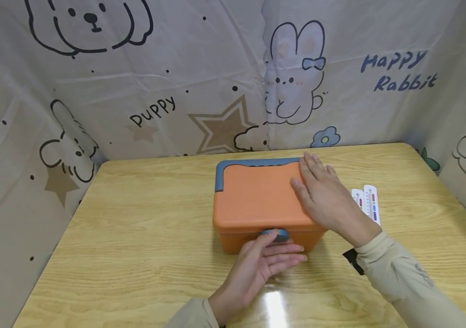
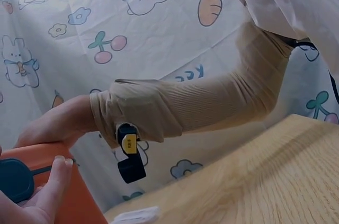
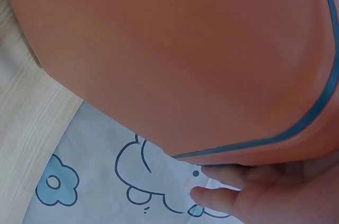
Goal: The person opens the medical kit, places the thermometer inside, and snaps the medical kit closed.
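Observation:
An orange storage box [image 1: 257, 196] with a closed lid and a blue-grey handle [image 1: 219, 176] along its back and left edges sits on the table. My right hand [image 1: 327, 198] lies flat over the lid's right side, fingers pointing to the back edge. At the front, my left hand [image 1: 257, 269] has its thumb against the blue-grey latch [image 1: 284, 236], its other fingers stretched out below. The left wrist view shows this latch [image 2: 15, 179] close up. In the right wrist view the box's side [image 3: 159, 65] fills most of the picture, with right-hand fingers [image 3: 275, 192] along the lid.
Two white thermometer-like strips [image 1: 372, 202] with printed scales lie right of the box, partly behind the right forearm. A black wrist-camera mount [image 1: 354, 261] hangs below the right sleeve. A printed curtain [image 1: 200, 59] borders the wooden table [image 1: 134, 237] at the back and sides.

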A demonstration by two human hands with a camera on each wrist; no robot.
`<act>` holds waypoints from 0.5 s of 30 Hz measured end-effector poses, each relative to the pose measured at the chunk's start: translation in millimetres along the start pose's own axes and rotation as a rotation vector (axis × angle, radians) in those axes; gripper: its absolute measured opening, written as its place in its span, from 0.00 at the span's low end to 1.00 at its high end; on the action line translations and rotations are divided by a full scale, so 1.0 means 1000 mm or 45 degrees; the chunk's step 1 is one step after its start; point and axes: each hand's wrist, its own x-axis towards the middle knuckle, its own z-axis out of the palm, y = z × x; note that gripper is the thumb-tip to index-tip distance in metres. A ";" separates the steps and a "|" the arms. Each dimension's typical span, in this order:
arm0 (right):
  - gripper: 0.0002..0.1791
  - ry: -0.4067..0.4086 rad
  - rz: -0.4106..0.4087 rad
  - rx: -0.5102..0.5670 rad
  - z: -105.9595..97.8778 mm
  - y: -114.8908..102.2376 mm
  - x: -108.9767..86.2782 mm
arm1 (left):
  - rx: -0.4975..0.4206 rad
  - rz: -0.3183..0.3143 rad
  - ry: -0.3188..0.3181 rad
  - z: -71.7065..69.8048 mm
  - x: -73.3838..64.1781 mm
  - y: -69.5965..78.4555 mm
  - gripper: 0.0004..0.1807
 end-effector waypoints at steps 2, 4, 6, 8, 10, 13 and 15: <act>0.35 0.000 -0.004 -0.001 0.000 0.000 0.000 | -0.020 0.006 0.038 0.001 0.001 -0.001 0.25; 0.35 0.002 -0.007 -0.001 0.001 0.001 0.000 | -0.043 0.018 0.070 0.003 0.001 -0.002 0.24; 0.35 0.005 -0.012 0.001 0.001 0.001 0.001 | -0.057 0.034 0.101 0.005 0.001 -0.004 0.23; 0.35 0.011 -0.018 0.001 0.001 0.001 0.001 | -0.068 0.049 0.124 0.006 0.002 -0.004 0.24; 0.35 0.018 -0.023 -0.001 0.001 0.001 0.001 | -0.058 0.055 0.142 0.007 0.003 -0.005 0.24; 0.36 0.028 -0.028 0.003 0.001 0.001 0.001 | -0.033 0.052 0.162 0.008 0.003 -0.004 0.24; 0.37 0.028 -0.027 0.010 0.001 0.002 0.001 | -0.022 0.049 0.171 0.008 0.003 -0.004 0.24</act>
